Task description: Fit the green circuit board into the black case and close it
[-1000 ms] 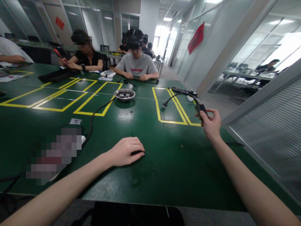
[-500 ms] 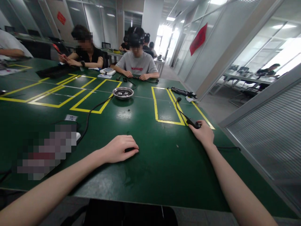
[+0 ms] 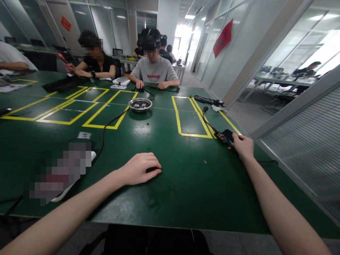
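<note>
My left hand [image 3: 140, 169] rests palm down on the green table [image 3: 172, 198]. Its fingers are loosely bent, the thumb stands apart from them, and nothing shows in its grasp. Over at the right, my right hand [image 3: 243, 146] grips the near end of a black corded device [image 3: 223, 137] with small gold-coloured spots on its face. A black cable runs from the device's far end to a round black head [image 3: 205, 109], which looks like a plug. My fingers hide part of the device, so I cannot tell its exact kind.
A steel bowl [image 3: 140, 105] holds small metal pieces. Yellow tape [image 3: 195, 135] marks rectangles on the tabletop. A folded black tripod-like object [image 3: 208, 100] lies near the right edge. A long blurred-out object [image 3: 63, 168] and a black cable [image 3: 103, 136] lie left. Co-workers [image 3: 155, 69] sit opposite.
My right hand has moved right and turned the black device, so its gold-spotted face now shows. The left hand keeps its pose; the whole view has shifted slightly.
</note>
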Demonstrator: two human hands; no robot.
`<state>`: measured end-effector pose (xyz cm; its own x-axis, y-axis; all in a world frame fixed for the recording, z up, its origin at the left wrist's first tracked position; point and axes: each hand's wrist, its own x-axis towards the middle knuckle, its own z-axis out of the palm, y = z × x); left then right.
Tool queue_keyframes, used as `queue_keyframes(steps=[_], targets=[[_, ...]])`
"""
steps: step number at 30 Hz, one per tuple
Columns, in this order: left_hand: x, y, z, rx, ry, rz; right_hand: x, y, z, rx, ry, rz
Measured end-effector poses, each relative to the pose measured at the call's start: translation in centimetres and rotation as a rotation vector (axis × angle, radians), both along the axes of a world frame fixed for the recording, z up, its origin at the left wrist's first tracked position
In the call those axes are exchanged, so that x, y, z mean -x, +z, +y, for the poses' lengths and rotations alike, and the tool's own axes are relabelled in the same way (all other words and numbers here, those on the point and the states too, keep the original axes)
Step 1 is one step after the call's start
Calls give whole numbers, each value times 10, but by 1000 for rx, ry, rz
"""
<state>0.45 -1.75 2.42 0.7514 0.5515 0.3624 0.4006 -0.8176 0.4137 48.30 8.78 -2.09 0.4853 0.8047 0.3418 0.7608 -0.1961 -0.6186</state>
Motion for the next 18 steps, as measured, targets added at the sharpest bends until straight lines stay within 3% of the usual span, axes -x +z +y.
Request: queue_keyframes(steps=[7,13,18], targets=[[0,1,-1,15,3,4,7,10,-2,69,-112,2],[0,-2,1,12,-13,-7,22,14,-8,62,52,-203],[1,-2,1,13,-21,-18,22,13,-6,56,116,-200]])
